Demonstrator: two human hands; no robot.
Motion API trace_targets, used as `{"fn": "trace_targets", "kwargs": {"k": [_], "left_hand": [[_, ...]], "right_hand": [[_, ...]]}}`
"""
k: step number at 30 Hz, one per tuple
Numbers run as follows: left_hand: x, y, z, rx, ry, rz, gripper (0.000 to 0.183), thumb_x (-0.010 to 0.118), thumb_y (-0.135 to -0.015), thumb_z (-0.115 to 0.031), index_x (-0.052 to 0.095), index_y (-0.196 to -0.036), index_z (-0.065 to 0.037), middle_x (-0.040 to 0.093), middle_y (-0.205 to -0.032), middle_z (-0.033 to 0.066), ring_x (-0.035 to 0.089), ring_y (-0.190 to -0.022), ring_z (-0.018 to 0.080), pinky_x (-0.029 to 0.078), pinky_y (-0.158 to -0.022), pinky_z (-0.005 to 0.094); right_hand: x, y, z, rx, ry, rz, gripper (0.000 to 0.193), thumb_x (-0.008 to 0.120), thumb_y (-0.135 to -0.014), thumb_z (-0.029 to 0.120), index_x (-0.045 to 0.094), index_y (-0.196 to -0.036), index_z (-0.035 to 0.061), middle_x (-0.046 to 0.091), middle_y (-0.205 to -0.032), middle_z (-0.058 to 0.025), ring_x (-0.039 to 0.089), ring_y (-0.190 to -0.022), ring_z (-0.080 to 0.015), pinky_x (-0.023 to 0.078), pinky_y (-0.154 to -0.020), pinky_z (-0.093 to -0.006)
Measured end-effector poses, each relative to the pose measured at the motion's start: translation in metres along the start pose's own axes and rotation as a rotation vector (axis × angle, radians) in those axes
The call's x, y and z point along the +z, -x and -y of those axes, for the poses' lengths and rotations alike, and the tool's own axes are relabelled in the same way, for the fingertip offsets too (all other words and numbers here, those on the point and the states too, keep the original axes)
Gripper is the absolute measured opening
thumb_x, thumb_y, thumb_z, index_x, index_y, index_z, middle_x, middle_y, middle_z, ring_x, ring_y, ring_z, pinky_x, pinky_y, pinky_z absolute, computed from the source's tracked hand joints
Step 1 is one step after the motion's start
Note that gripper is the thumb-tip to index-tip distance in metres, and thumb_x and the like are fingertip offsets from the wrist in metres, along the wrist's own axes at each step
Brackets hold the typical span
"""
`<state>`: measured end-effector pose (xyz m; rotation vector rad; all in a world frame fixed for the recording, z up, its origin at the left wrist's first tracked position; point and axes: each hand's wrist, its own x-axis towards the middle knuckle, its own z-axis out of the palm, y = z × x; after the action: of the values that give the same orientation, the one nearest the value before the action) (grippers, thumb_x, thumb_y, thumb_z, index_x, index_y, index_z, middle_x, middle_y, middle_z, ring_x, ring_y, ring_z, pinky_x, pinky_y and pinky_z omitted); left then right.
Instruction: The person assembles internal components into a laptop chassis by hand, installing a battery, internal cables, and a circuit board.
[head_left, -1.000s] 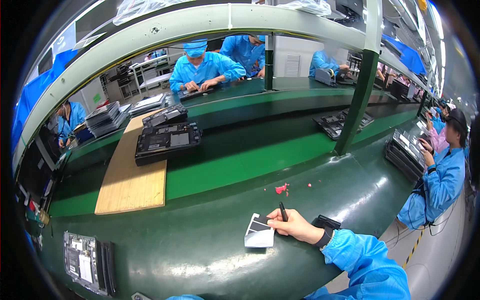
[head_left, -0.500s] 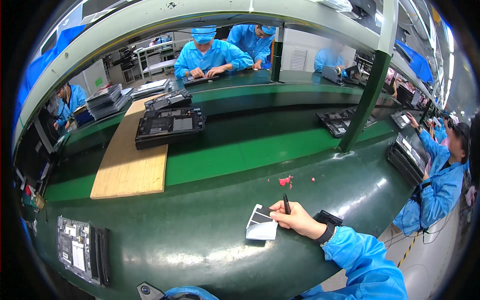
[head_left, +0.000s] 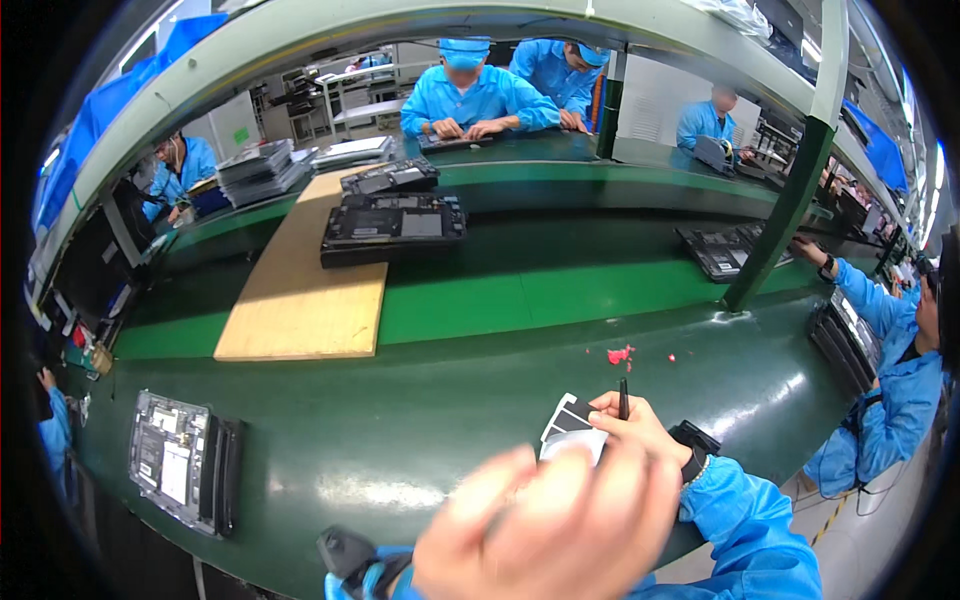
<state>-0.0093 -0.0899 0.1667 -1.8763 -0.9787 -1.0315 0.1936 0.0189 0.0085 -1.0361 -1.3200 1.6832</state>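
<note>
My right hand [head_left: 642, 428] is closed around a black pen-like tool [head_left: 624, 398] that points upward. Between its thumb and fingers it also pinches a small sheet of black stickers [head_left: 571, 418] on white backing, with a pale flap at its lower end. Close to the camera, my left hand [head_left: 550, 525] is raised and smeared by motion, with its fingertips near the sheet. It hides the lower part of the sheet; whether it holds anything does not show. A small black object [head_left: 694, 437] lies beside my right wrist.
Red scraps [head_left: 620, 356] lie on the green bench. Opened laptop bases [head_left: 185, 465] are stacked at the left; more [head_left: 392, 228] rest beyond the wooden board [head_left: 300, 315]. A green post [head_left: 780, 215] rises at the right. Several co-workers in blue sit around, one [head_left: 880, 370] close by.
My left hand has come up into view from the lower edge toward the sheet. My right hand still holds sheet and tool. The whole view has shifted, with things now further right.
</note>
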Motion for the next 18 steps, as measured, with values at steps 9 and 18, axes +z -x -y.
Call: {"fn": "trace_targets", "kwargs": {"k": [9,18], "left_hand": [[0.106,0.031,0.057,-0.225,0.326,0.117,0.021,0.059,-0.073,-0.003,0.062,-0.093,-0.005,0.059,-0.086,0.0091,0.054,-0.084,0.028,0.043,-0.076,0.0368],[0.126,0.045,0.062,-0.217,0.331,0.149,0.018,0.058,-0.076,-0.005,0.062,-0.094,-0.005,0.059,-0.088,0.0089,0.054,-0.087,0.0274,0.042,-0.078,0.0365]], "right_hand": [[-0.002,0.005,-0.005,0.015,0.047,0.041,0.024,0.061,-0.084,0.015,0.056,-0.099,-0.0014,0.053,-0.067,0.0021,0.039,-0.049,-0.0021,0.029,-0.042,-0.0184],[-0.006,0.002,-0.006,-0.023,0.112,0.075,0.023,0.061,-0.084,0.018,0.058,-0.099,0.0014,0.055,-0.071,0.002,0.043,-0.055,-0.0022,0.034,-0.048,-0.0179]]}}
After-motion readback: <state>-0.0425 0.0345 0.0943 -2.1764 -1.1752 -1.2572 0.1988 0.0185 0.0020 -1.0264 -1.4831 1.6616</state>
